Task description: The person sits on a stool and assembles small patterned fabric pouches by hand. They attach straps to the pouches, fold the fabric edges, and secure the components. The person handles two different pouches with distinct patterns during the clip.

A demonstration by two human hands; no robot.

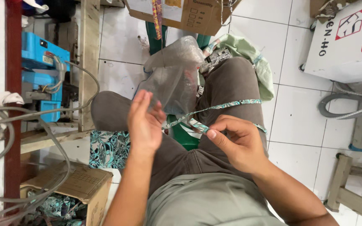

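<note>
Grey-green shirt hem (208, 201), at 6 o'clock, nearest the lens; brown trousers (231, 83) beyond, the person seated.

Right hand (237, 142), 4 o'clock of centre: thumb and forefinger pinched on a narrow teal-patterned strap (214, 107). From the pinch the strap runs toward 10 o'clock to the left hand, and a second length loops over the right thigh toward 2 o'clock.

Left hand (144, 123), 8 o'clock of centre: fingers spread, palm turned inward, the strap's end at its fingertips; whether it grips cannot be told.

Clear plastic bag (174, 75), 12 o'clock, on the lap, touching neither hand.

Cardboard box (82, 186), 7 o'clock, holding matching patterned cloth.

Blue machine (42, 77), 10 o'clock, on a wooden bench.

Step judged: feeding the strap hand to hand. Next calls for the left fingers to close on the free end while the right keeps it taut.
</note>
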